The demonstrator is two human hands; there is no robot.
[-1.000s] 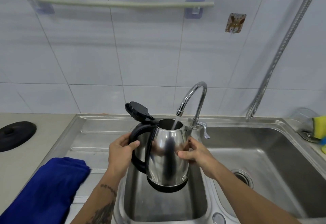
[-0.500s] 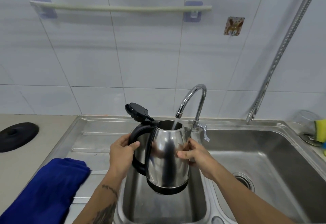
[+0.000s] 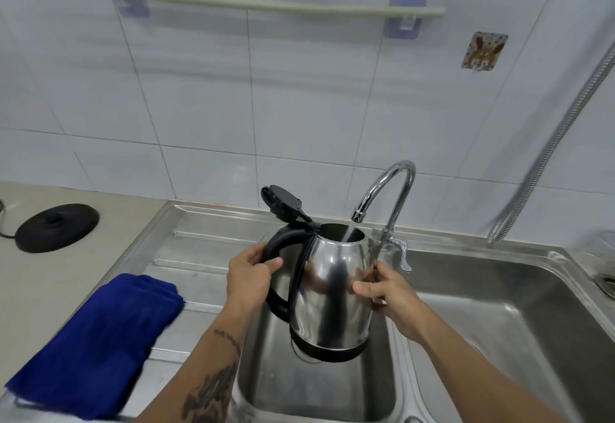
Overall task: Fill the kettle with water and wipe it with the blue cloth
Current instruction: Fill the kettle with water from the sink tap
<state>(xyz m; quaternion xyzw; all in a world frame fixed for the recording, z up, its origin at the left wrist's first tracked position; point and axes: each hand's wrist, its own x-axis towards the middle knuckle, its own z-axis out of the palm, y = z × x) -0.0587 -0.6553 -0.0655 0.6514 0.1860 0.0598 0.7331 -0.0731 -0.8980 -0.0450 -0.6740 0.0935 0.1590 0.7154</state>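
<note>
A steel kettle [image 3: 332, 292] with a black handle hangs over the small left sink basin [image 3: 316, 396], its black lid [image 3: 283, 204] flipped up. Water runs from the curved chrome tap [image 3: 389, 189] into the kettle's open mouth. My left hand [image 3: 249, 281] is wrapped round the black handle. My right hand [image 3: 387, 289] presses against the kettle's right side, fingers on the steel. The blue cloth [image 3: 96, 346] lies folded on the draining board at the lower left, apart from both hands.
The black kettle base [image 3: 56, 227] sits on the counter at the left. A large sink basin [image 3: 506, 332] lies to the right, with the tap lever [image 3: 401, 252] between the basins. A metal hose [image 3: 549, 153] hangs down the tiled wall.
The view has shifted to the right and slightly down. The kettle stays under the running tap in both hands, with the grip unchanged.
</note>
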